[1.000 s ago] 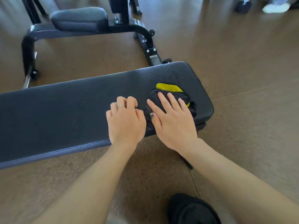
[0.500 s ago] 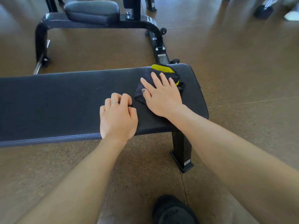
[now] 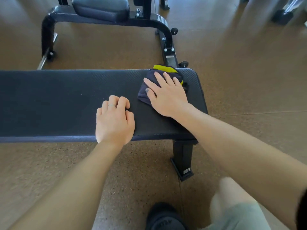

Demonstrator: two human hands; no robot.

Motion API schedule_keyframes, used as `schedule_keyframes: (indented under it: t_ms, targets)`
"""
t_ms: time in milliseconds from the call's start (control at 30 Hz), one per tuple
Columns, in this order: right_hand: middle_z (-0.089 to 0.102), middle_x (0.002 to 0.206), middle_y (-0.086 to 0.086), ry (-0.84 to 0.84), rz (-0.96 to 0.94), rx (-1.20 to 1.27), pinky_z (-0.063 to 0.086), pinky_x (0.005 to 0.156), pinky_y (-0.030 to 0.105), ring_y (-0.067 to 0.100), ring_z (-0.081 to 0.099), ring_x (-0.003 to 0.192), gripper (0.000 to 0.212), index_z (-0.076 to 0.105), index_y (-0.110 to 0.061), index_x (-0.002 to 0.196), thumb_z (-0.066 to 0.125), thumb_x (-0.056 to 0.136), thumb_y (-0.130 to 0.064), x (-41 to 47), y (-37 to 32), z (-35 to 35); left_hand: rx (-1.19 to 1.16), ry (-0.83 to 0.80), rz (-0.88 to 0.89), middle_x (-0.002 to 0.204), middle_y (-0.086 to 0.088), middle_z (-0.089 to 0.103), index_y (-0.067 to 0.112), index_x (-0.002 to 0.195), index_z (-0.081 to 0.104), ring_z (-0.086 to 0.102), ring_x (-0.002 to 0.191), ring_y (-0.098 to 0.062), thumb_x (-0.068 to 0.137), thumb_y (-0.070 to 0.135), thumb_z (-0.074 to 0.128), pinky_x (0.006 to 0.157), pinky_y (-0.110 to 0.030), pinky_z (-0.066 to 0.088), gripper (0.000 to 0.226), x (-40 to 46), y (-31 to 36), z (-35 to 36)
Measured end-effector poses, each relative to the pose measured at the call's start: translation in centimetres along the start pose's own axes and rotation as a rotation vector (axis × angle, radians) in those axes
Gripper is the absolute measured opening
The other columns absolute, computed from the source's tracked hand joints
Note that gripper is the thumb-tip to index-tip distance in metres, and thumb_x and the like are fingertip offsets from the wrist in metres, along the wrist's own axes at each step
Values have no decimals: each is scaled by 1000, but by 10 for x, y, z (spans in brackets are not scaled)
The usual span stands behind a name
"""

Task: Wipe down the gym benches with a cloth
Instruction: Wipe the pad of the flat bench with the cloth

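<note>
A: Quick pass. What was the right hand [image 3: 167, 95] doing?

B: Lay flat on the cloth [image 3: 147, 95], palm down, fingers spread and extended, pressing it onto the pad. Not pinching or gripping, just a flat press.

A: Cloth location?

B: Dark bunched cloth with a yellow-green edge, on top of the bench [image 3: 66, 100], near its right end and toward the far edge. The yellow part sat right at the far rim.

A: Left hand [image 3: 114, 118]?

B: Rested on the pad just left of the cloth, not touching it. Fingers curled under and held together, loose fist, knuckles up, a ring on one finger. Held nothing. Looked like bracing.

A: Progress?

B: Hard to call. The pad showed no wet streak or clear clean/dirty line, so I couldn't tell which parts were done. Some pale specks sat mid-pad. My guess: wiping of the right end was under way, and the long stretch to the left remained.

A: Other benches?

B: A second machine [image 3: 149, 20] stood behind, with a padded seat [image 3: 99, 7], well apart from the cloth. I'd judge it not yet wiped, given the task says benches, plural.

A: Anything else?

B: Brown floor [image 3: 99, 50], and the person's shoe [image 3: 164, 218] at the bottom of the view. Done.
</note>
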State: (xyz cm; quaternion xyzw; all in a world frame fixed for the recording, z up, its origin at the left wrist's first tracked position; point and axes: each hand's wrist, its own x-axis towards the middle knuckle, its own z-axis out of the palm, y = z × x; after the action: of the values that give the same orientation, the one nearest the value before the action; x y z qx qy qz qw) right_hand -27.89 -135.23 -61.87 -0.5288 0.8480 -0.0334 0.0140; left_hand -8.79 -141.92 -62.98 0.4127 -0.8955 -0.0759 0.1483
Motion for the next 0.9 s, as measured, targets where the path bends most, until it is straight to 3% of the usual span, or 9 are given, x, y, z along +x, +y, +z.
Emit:
schedule_keyframes:
  t_ms: [100, 300, 500, 667, 900]
  targets:
    - [18, 171, 6, -7, 52, 6, 14, 124, 54, 36, 16, 156, 54, 27, -35, 161, 20, 108, -45, 16, -9, 1, 8, 7, 9, 111, 1, 48, 25, 102, 47, 42, 96, -23, 97, 26, 38, 89, -42, 38, 11, 0, -1, 0]
    - [30, 168, 4, 15, -78, 7, 23, 124, 53, 33, 25, 154, 54, 35, -32, 158, 20, 108, -45, -100, -29, 0, -3, -10, 27, 112, -1, 49, 24, 103, 46, 43, 97, -24, 97, 25, 36, 89, -44, 39, 12, -1, 0, -2]
    - [33, 166, 3, 3, -144, -17, 25, 121, 55, 33, 30, 151, 58, 36, -37, 157, 17, 104, -49, -31, -18, 3, 17, -7, 26, 113, -2, 49, 23, 104, 47, 44, 98, -26, 97, 25, 37, 88, -45, 39, 13, -1, -1, -1]
    - [38, 163, 3, -26, -88, -10, 28, 116, 51, 33, 36, 148, 65, 45, -39, 153, 10, 98, -50, 30, -8, 0, 10, 2, 21, 113, -1, 48, 23, 103, 47, 44, 99, -25, 96, 21, 40, 90, -44, 38, 10, -1, -2, 1]
    - [22, 169, 5, -16, 179, 33, 19, 122, 53, 34, 22, 152, 52, 28, -38, 159, 18, 108, -48, 24, 69, -12, -22, 1, 2, 114, 0, 47, 24, 102, 46, 39, 96, -22, 96, 18, 40, 91, -43, 37, 10, -1, -1, 1]
